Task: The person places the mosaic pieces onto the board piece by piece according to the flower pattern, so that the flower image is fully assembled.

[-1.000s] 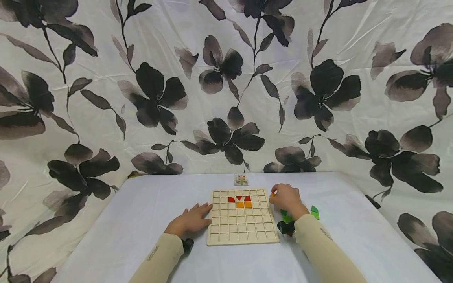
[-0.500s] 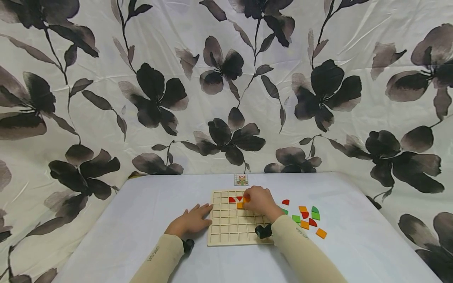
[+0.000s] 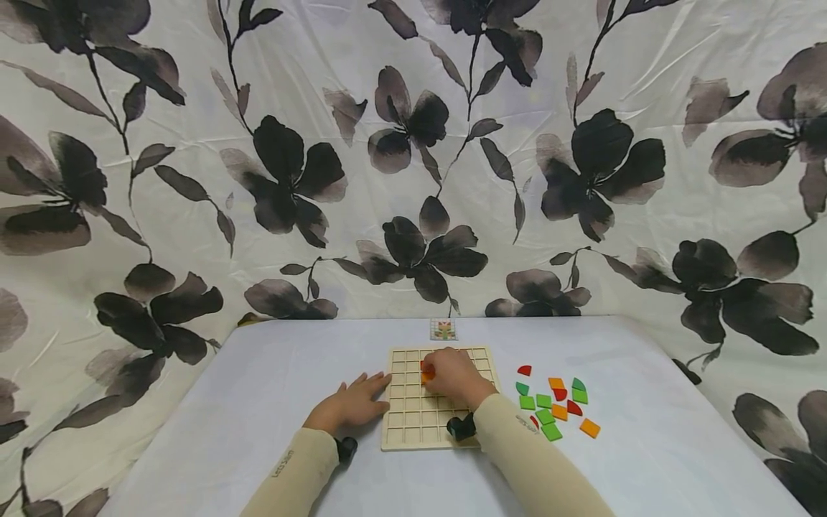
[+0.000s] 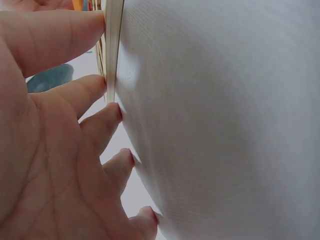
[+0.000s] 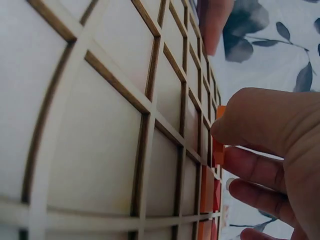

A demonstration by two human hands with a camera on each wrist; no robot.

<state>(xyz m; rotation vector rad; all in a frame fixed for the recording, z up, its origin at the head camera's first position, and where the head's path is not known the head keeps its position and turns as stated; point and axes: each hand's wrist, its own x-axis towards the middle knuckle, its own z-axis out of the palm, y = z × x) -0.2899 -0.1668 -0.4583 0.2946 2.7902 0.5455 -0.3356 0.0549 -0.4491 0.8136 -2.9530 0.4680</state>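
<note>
A pale wooden grid board [image 3: 413, 435] lies on the table. My left hand [image 3: 349, 407] rests at its left edge; in the left wrist view the thumb and a finger touch the board's side. My right hand [image 3: 455, 375] is over the upper part of the board. Between thumb and fingers it pinches an orange square tile [image 5: 220, 111], held at a grid cell. Beside that cell, the right wrist view shows another orange tile [image 5: 206, 187] and a red tile [image 5: 216, 197] in the grid. In the head view, the right hand hides most of the placed tiles.
Right of the board lie loose tiles: orange squares [image 3: 589, 428], green squares [image 3: 552, 432], red quarter-rounds [image 3: 525, 370] and green quarter-rounds [image 3: 578, 384]. A small pattern card [image 3: 444, 329] lies behind the board. A floral cloth [image 3: 413, 179] hangs at the back.
My right hand has carried the orange tile leftward from the board's right side, across the placed tiles, to a cell left of them. The left hand has stayed at the board's edge.
</note>
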